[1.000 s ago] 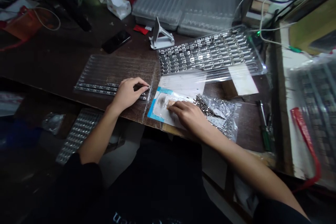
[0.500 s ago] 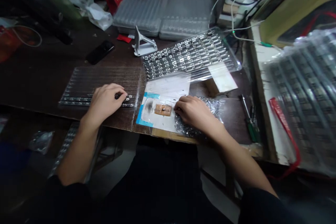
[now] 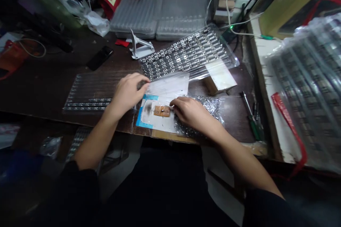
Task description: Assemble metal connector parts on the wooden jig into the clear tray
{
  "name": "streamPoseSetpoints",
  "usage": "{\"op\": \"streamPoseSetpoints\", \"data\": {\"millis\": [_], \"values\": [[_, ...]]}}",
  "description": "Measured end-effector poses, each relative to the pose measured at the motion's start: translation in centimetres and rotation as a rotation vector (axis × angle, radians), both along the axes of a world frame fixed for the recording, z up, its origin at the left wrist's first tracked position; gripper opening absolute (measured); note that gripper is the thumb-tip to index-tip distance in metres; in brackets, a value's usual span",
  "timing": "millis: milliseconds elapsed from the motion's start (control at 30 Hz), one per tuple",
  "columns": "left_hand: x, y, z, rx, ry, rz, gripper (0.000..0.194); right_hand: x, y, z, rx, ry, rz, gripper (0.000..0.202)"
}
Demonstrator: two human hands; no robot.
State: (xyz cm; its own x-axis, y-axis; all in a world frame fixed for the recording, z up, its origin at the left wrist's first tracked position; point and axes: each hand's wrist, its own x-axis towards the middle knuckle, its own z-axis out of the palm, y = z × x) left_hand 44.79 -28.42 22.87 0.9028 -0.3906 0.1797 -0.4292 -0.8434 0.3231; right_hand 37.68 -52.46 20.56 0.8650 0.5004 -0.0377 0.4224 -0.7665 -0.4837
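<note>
My left hand (image 3: 129, 92) is curled, thumb and forefinger tips close together, beside the near left corner of a clear tray filled with rows of small metal parts (image 3: 183, 55). Whatever its fingertips hold is too small to make out. To its left lies a ribbed clear tray (image 3: 90, 87) with a few rows of metal parts along its near side. My right hand (image 3: 190, 111) is pinched at the right edge of a small brown block (image 3: 162, 111), its held item unclear. The block sits on a white board (image 3: 166, 124) with blue tape. Under that hand spreads a clear bag of tiny metal pieces (image 3: 210, 106).
A white-topped box (image 3: 221, 74) stands by the filled tray. Green-handled screwdriver (image 3: 254, 127) lies at right. White stand (image 3: 141, 48), black phone (image 3: 100, 57) and stacked clear trays (image 3: 181, 10) are farther back. More filled trays (image 3: 309, 88) lean at far right.
My left hand has moved right and away from me, from the ribbed tray to the filled tray's corner. My right hand has shifted slightly toward the brown block. The view has shifted a little.
</note>
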Motion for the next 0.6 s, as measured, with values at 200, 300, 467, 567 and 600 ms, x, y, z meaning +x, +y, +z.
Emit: {"op": "streamPoseSetpoints", "data": {"millis": [200, 300, 467, 567, 600], "values": [[4.0, -9.9, -2.1, -0.147, -0.095, -0.162, 0.019, 0.6, -0.1, -1.4, 0.174, -0.014, -0.002, 0.026], [5.5, -12.4, -3.1, -0.145, -0.12, -0.148, 0.01, 0.7, -0.1, -1.6, 0.187, -0.02, -0.006, 0.026], [5.3, -11.7, -2.7, -0.251, -0.097, -0.19, 0.006, 0.8, 0.1, -1.7, 0.221, -0.004, -0.012, 0.027], [2.8, -9.0, -1.9, -0.402, -0.02, -0.255, 0.009, 0.9, 0.1, -1.6, 0.257, -0.001, -0.064, 0.024], [1.7, -7.9, -1.8, -0.438, 0.008, -0.253, 0.011, 0.9, 0.1, -1.6, 0.264, -0.004, -0.081, 0.023]]}}
